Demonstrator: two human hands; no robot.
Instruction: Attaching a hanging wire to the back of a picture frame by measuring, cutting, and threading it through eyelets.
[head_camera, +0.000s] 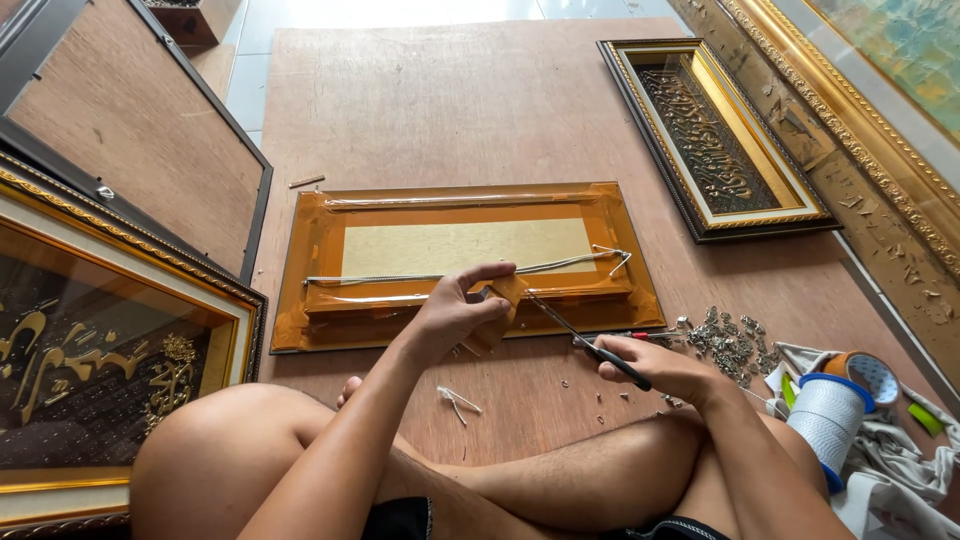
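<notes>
The person sits cross-legged on a large brown wooden board (420, 90) laid on the floor, with a rectangular picture frame lying back-side up, sealed all round with glossy brown tape (460, 262), just beyond the knees. The left hand (455, 312) rests on the near edge of that frame, its fingers closed around a small brown piece of tape or card (505, 293) pressed against the edge. The right hand (655, 365) has its fingers wrapped tight around the black handle of a thin metal tool (585, 340); the shaft slants up to the left, and its tip meets the brown piece under the left fingers. Whether the tip cuts, pries or presses there is too small to tell.

A thin white cord (470, 272) runs across the frame's back, from the left side to a wire hook near the right.

The step in hand looks like finishing work on the frame's near edge, with the tape already on all four sides. The next move seems to call for a firm left hold while the tool tip works with care, since a slip could tear the tape.

To the right lie a pile of small metal clips (728, 340), a spool of white string with blue ends (828, 415) and a crumpled cloth (890, 470). A gold and black framed relief plaque (715, 135) lies beyond, well apart.
</notes>
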